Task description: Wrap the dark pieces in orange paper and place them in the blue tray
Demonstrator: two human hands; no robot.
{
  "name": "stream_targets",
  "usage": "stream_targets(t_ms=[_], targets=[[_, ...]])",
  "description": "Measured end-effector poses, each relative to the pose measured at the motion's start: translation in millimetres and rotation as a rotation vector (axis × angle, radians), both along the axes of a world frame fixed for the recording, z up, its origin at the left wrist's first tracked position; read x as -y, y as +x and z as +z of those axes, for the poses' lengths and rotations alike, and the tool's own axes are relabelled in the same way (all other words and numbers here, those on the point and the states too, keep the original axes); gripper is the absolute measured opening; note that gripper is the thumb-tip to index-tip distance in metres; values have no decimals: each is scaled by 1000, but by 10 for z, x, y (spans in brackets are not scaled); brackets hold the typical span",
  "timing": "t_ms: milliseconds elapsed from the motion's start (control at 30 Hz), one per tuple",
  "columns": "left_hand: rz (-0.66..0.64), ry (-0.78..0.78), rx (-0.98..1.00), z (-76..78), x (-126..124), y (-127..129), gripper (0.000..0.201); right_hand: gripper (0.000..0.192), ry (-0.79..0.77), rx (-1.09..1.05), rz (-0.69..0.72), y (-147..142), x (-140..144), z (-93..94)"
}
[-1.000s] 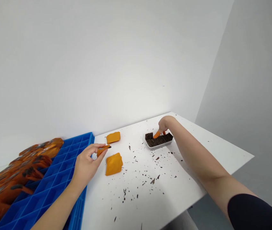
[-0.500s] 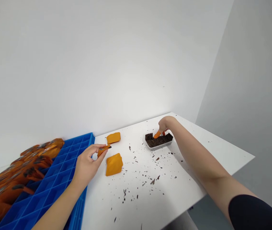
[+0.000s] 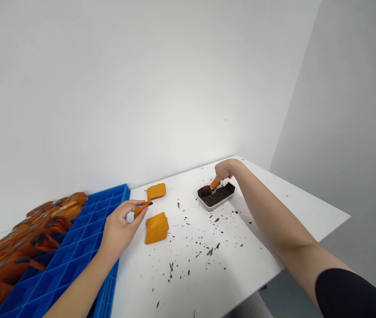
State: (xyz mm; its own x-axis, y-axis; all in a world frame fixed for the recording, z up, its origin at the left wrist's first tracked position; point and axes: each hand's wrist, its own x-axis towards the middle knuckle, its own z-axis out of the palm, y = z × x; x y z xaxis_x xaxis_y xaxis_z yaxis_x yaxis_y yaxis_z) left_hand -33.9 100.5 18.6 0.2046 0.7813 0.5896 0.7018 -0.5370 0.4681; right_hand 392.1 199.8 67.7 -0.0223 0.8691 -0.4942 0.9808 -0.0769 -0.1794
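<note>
Two hands, two orange bits, one tray of dark chips

Both hands are out over the white table (image 3: 241, 265). L hand (image 3: 120, 227) sits near the table's left edge, just beside the blue crate (image 3: 75, 247). Thumb and forefinger are pinched narrow on a small orange pouch (image 3: 141, 206) w/ a dark tip poking out toward the right; the other fingers curl loosely under. It's held just above the tabletop, not resting.

R hand (image 3: 223, 170) reaches far across to the small clear tray (image 3: 215, 197), which is packed w/ dark brown pieces. Fingers are closed tight round something orange (image 3: 215, 183) that angles down into the tray's contents; can't tell what it is, or whether it's a tool or a finger cover. Tray sits toward the far right part of the table, slightly skewed.

Btwn the hands lie two flat orange pouches: one (image 3: 156, 228) just right of the L hand, the other (image 3: 156, 191) farther back near the crate's corner. Dark crumbs (image 3: 208, 251) are scattered across the middle of the table, thickest in front of the tray.

Crate has a grid of square cells; a heap of orange pouches w/ dark parts (image 3: 25, 243) lies at its far left, blurred at the edge of view.
</note>
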Motion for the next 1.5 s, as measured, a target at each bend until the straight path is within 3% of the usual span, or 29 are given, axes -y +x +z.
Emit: stream_targets(t_ms=[400, 1133, 1333, 1500], targets=[[-5, -6, -5, -13, -17, -16, 40, 48, 56, -53, 2, -57, 45, -9], [-40, 38, -7, -8, -36, -13, 32, 68, 135, 108, 25, -391, 82, -10], [-105, 39, 31, 2, -36, -22, 39, 53, 140, 62, 63, -405, 157, 72], [-195, -122, 110, 16, 11, 11, 33, 41, 165, -19, 63, -382, 231, 137]])
